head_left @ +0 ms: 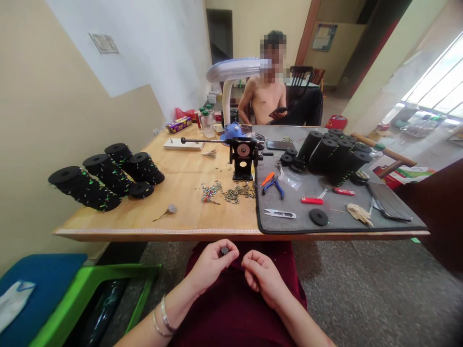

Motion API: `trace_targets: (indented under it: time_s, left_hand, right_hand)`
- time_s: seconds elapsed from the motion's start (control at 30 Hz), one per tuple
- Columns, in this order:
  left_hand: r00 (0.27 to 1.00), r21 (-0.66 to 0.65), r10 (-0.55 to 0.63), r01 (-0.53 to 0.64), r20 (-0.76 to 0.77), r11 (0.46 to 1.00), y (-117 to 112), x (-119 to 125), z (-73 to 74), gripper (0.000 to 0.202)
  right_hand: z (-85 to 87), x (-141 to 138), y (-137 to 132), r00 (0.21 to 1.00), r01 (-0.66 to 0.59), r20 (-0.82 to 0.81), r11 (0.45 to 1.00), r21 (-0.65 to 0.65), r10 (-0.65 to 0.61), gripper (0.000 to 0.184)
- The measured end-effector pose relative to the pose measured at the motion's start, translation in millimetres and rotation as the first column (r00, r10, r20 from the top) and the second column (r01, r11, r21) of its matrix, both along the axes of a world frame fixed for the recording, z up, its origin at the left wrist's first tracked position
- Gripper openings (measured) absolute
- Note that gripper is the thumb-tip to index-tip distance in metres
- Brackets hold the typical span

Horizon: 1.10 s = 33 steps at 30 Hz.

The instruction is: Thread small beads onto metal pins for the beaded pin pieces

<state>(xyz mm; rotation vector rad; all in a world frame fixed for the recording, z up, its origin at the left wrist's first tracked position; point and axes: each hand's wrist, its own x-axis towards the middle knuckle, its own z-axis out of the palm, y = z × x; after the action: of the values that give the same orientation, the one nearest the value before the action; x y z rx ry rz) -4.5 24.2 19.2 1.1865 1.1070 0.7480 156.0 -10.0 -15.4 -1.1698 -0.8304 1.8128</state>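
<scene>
Over my lap, just in front of the table edge, my left hand [211, 264] is closed in a pinch around a small dark grey piece [224, 250], mostly covered by the fingers; its kind is unclear. A short gap to its right, my right hand [263, 275] is also pinched, thumb against forefinger, and whatever it may hold is too small to see. Beyond them on the wood lie a cluster of multicoloured beads [210, 192], a pile of small dark metallic pieces [238, 193] and a tuft of fine bristle-like strands [171, 209].
A black hand-crank winder [243, 156] stands mid-table. Stacks of black spools [97, 173] fill the left; more spools [329, 149] are on the grey mat [289, 227] with pliers [275, 188], thread snips [280, 213] and a red cutter [311, 201]. A person [265, 99] sits beyond the lamp [231, 71].
</scene>
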Motion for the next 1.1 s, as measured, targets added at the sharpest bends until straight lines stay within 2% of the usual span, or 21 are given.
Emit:
trace_targets:
  time_s: [0.17, 0.3, 0.43, 0.5, 0.57, 0.63, 0.67, 0.77, 0.93, 1.1]
  left_hand:
    - [1.0, -0.026, 0.004, -0.004, 0.007, 1.0, -0.1, 0.0, 4.4, 0.023]
    - [0.999, 0.075, 0.014, -0.01, -0.048, 0.997, -0.1, 0.1, 3.7, 0.018]
    - [0.991, 0.162, 0.049, -0.028, -0.123, 0.986, 0.0, 1.9, 4.1, 0.017]
    - [0.988, 0.172, 0.065, -0.04, -0.138, 0.984, -0.3, 2.3, 3.6, 0.018]
    - [0.993, 0.146, 0.064, -0.049, -0.1, 0.988, -1.0, 2.0, 1.7, 0.016]
    - [0.998, 0.044, 0.067, -0.067, 0.0, 0.997, -2.0, 1.2, -1.3, 0.016]
    - [0.995, -0.037, 0.078, -0.076, 0.067, 0.996, -2.7, 0.7, -3.0, 0.022]
    - [0.963, -0.259, 0.145, -0.083, 0.228, 0.962, -5.5, -0.4, -8.0, 0.037]
    - [0.938, -0.335, 0.182, -0.077, 0.295, 0.939, -12.7, -1.5, -14.7, 0.029]
    - [0.93, -0.402, 0.156, -0.011, 0.331, 0.916, -17.0, -2.2, -20.2, 0.031]
  right_hand:
    - [3.3, 8.9, 6.3, 1.0, 0.021, -0.02, 0.999, 0.036, -0.021, 0.044]
    - [11.3, 8.9, 11.1, 0.999, -0.012, 0.039, 0.99, 0.144, 0.006, 0.04]
    - [18.2, 2.6, 12.9, 0.958, -0.115, 0.286, 0.939, 0.325, 0.018, 0.024]
    - [19.0, 0.3, 12.4, 0.902, -0.168, 0.431, 0.9, 0.403, -0.025, 0.015]
    - [17.3, -1.0, 11.5, 0.864, -0.196, 0.501, 0.878, 0.437, -0.057, 0.016]
    - [13.4, -1.6, 10.7, 0.871, -0.16, 0.485, 0.892, 0.424, -0.074, 0.019]
    - [11.0, -1.9, 10.3, 0.887, -0.119, 0.453, 0.909, 0.4, -0.083, 0.02]
    - [3.3, -3.6, 9.2, 0.943, 0.011, 0.315, 0.959, 0.284, -0.104, 0.027]
    - [-3.7, -8.3, 6.4, 0.979, 0.093, 0.169, 0.986, 0.14, -0.116, 0.037]
    - [-4.6, -10.1, 5.6, 0.983, 0.132, 0.119, 0.987, 0.087, -0.142, 0.039]
